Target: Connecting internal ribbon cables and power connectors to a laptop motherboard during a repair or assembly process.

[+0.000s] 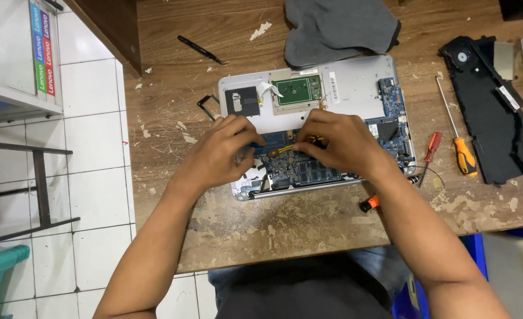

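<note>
An opened silver laptop base [356, 82] lies on the worn wooden table [309, 218], its blue circuit board [309, 171] exposed. My left hand [223, 153] rests on the board's left part, fingers curled near a small yellow piece [284, 149] at the middle. My right hand [341, 142] is closed around a small yellow-and-black tool [316, 140] pointed at that same spot. Both hands meet over the board and hide much of it.
A grey cloth [338, 29] lies behind the laptop. To the right lie a long orange-handled screwdriver [459, 145], a small red one [431, 147] and a black plastic panel [495, 109]. Black tweezers [202, 50] sit far left. An orange tool tip [369, 204] pokes out under my right forearm.
</note>
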